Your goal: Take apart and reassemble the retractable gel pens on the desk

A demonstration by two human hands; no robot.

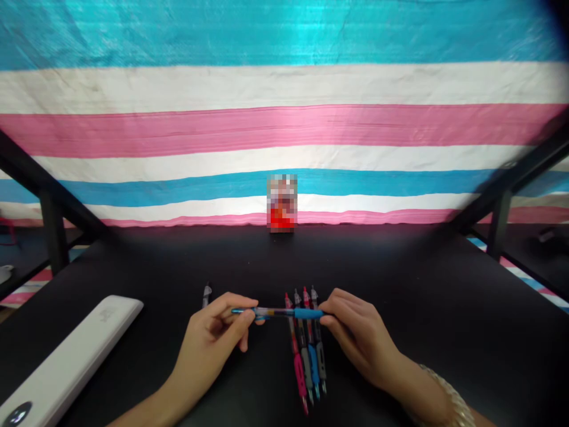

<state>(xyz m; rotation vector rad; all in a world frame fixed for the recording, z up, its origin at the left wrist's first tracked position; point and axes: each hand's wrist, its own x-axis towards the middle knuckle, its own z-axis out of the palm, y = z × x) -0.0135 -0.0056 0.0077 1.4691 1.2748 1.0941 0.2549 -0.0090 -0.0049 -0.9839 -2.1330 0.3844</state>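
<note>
The left hand (217, 332) partly hides the leftmost pen (207, 295)

Four pens (305, 357) lay side by side on the worktop (377, 261). Left of them lay a lone pen (206, 294), then a device (80, 356); above, a held pen (284, 312); behind, a small object (282, 207), then a sheet (284, 127).

A slim pen (279, 312) with a clear barrel and blue grip lies level and crosswise in the air, pinched between the left hand (217, 332) and right hand (365, 337), grip end rightward.
</note>
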